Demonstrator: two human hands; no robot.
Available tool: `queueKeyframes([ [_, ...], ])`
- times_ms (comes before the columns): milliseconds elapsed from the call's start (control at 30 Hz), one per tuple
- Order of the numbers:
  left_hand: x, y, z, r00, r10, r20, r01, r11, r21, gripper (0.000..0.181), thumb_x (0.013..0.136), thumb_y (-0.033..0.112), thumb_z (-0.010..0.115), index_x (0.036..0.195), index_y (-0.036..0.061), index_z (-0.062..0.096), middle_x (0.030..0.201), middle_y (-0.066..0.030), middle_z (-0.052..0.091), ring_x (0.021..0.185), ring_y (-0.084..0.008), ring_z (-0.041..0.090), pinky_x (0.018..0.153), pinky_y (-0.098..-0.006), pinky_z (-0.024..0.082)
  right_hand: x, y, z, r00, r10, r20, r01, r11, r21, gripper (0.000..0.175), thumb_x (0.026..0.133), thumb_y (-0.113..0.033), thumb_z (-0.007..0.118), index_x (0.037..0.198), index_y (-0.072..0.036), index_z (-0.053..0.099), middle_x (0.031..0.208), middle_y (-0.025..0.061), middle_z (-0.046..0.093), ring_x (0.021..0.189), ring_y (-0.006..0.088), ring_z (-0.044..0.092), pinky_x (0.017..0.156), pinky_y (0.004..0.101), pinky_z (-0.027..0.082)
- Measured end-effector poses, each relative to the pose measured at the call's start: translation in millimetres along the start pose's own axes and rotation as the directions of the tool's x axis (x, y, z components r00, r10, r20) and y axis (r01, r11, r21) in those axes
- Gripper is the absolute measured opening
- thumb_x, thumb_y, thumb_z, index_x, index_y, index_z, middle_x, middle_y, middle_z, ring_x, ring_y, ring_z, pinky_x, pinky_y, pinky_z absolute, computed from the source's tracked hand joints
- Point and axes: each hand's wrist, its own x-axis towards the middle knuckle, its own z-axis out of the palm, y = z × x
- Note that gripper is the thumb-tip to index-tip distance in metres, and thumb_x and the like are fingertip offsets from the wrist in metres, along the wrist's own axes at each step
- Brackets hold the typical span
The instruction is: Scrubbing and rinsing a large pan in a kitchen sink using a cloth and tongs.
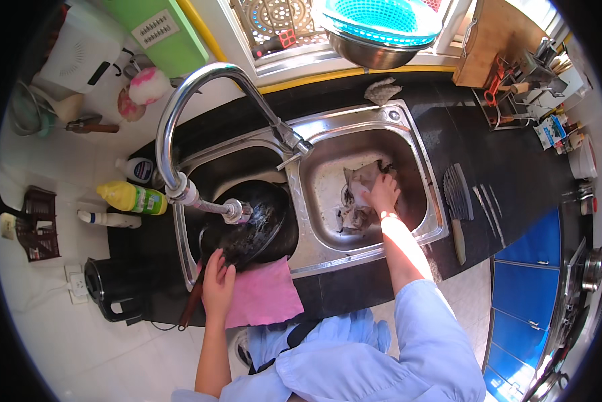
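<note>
My right hand (pixel 383 193) reaches into the right basin (pixel 326 166) of a steel double sink. Its fingers lie on crumpled, dirty wet paper or wrapping (pixel 359 181) near the drain; whether they grip it cannot be made out. My left hand (pixel 218 284) is at the near edge of the left basin, beside the handle (pixel 191 301) of a dark wok (pixel 266 226). The wok rests tilted in that basin. Fingers of the left hand are apart, near the wok's rim and over a pink cloth (pixel 266 296) on the counter edge. A chrome faucet (pixel 220 68) arches above the wok.
Right of the sink lie a cleaver (pixel 459 201) and several thin strips (pixel 491 208). Bottles (pixel 132 197) and a black kettle (pixel 112 289) stand left. A grey rag (pixel 381 91) lies behind the sink. Stacked basins (pixel 381 45), a wooden board (pixel 497 40) and a utensil rack (pixel 502 118) are behind.
</note>
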Motion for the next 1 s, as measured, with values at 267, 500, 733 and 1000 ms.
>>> queueKeyframes([
  [267, -15.9, -4.0, -8.8, 0.998, -0.048, -0.046, 0.048, 0.999, 0.003, 0.046, 0.090, 0.011, 0.059, 0.132, 0.0010, 0.044, 0.135, -0.0110, 0.046, 0.119, -0.0241, 0.050, 0.099, -0.0330, 0.042, 32.3, 11.9, -2.7, 0.990, -0.032, 0.136, -0.021, 0.927, 0.373, 0.032, 0.072, -0.034, 0.072, 0.091, -0.009, 0.071, 0.089, 0.0095, 0.063, 0.094, 0.0213, 0.056, 0.087, 0.0362, 0.041],
  [500, -11.3, -6.0, -3.9, 0.998, -0.059, -0.019, 0.058, 0.998, -0.026, 0.042, 0.090, 0.011, 0.059, 0.129, 0.0011, 0.048, 0.136, -0.0113, 0.046, 0.119, -0.0230, 0.051, 0.099, -0.0326, 0.042, 24.3, -3.4, -118.2, 0.983, -0.167, 0.072, -0.035, 0.213, 0.976, 0.015, 0.081, -0.003, 0.061, 0.095, 0.002, 0.063, 0.080, 0.0015, 0.063, 0.070, 0.0094, 0.055, 0.063, 0.0227, 0.044],
  [733, 1.7, -0.6, 21.0, 0.999, 0.030, 0.027, -0.028, 0.995, -0.091, 0.039, 0.088, 0.010, 0.060, 0.125, 0.0013, 0.052, 0.135, -0.0111, 0.047, 0.119, -0.0216, 0.050, 0.097, -0.0322, 0.043, 33.7, 28.3, -51.8, 0.999, -0.011, 0.051, -0.047, 0.201, 0.978, 0.020, 0.079, -0.013, 0.066, 0.081, 0.002, 0.053, 0.084, 0.0103, 0.060, 0.067, 0.0195, 0.057, 0.070, 0.0277, 0.048],
  [1000, 5.7, 8.0, 64.2, 0.981, -0.010, 0.195, 0.049, 0.980, -0.194, 0.034, 0.086, 0.007, 0.061, 0.120, 0.0056, 0.058, 0.124, -0.0098, 0.054, 0.104, -0.0172, 0.057, 0.086, -0.0295, 0.049, -41.8, -45.6, -57.2, 0.991, 0.047, -0.122, 0.090, 0.431, 0.898, 0.022, 0.081, -0.016, 0.068, 0.092, 0.001, 0.062, 0.079, 0.0045, 0.061, 0.070, 0.0114, 0.055, 0.064, 0.0280, 0.045],
])
